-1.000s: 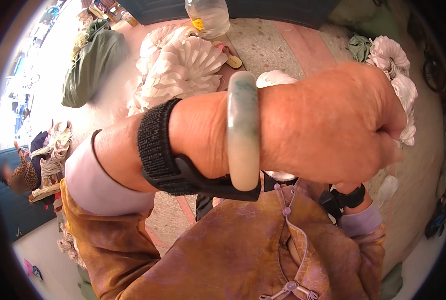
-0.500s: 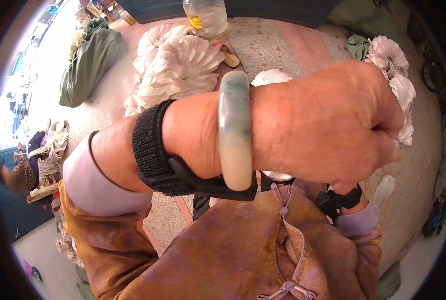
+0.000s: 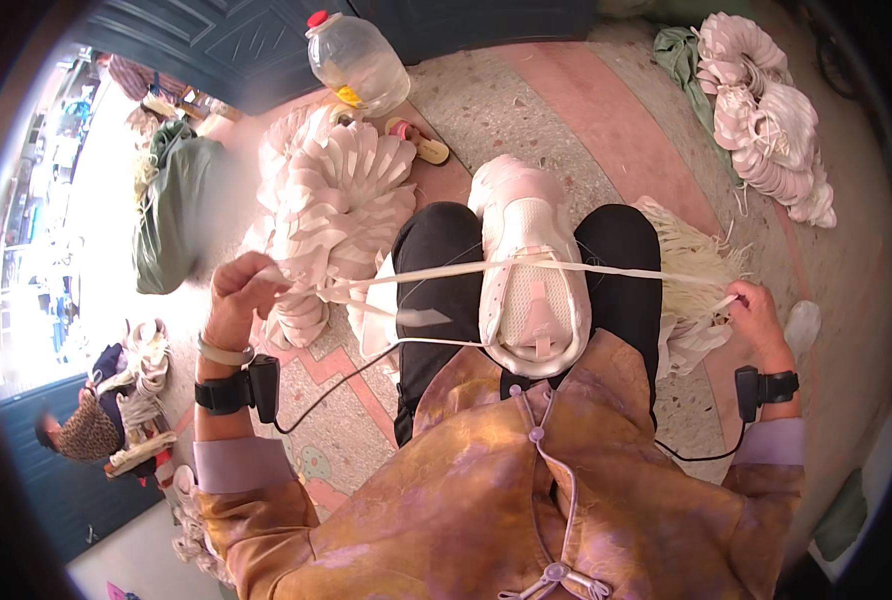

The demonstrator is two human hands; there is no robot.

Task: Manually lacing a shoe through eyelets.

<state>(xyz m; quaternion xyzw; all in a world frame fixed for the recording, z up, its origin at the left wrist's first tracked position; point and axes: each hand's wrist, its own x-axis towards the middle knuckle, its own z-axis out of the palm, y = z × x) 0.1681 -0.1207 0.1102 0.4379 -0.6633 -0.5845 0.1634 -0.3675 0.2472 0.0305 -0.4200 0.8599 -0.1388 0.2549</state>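
Observation:
A pale sneaker [image 3: 522, 220] sits between my knees, toe pointing away and its opening toward me. A flat cream shoelace [image 3: 626, 270] is stretched sideways across it, running out to both sides. My left hand [image 3: 238, 295], wearing a bangle, pinches the lace's left end out past my left knee; a loose strip dangles near there, partly blurred. Out beyond my right knee, my right hand [image 3: 758, 318] has its fingers closed on the other end. Beside that hand lies a bundle of cream laces [image 3: 691, 250].
Left of my knees is a heap of white shoe pieces [image 3: 341, 190]. Behind it stand a clear jug [image 3: 358, 65] and a sandal [image 3: 418, 142]. Strung white pieces [image 3: 761, 115] lie far right. A green sack [image 3: 176, 215] and another person [image 3: 86, 425] are at the left.
My left arm has swung from across the view out to the left, uncovering the sneaker. The lace is now drawn out between my hands. My right hand, hidden before, now shows at right.

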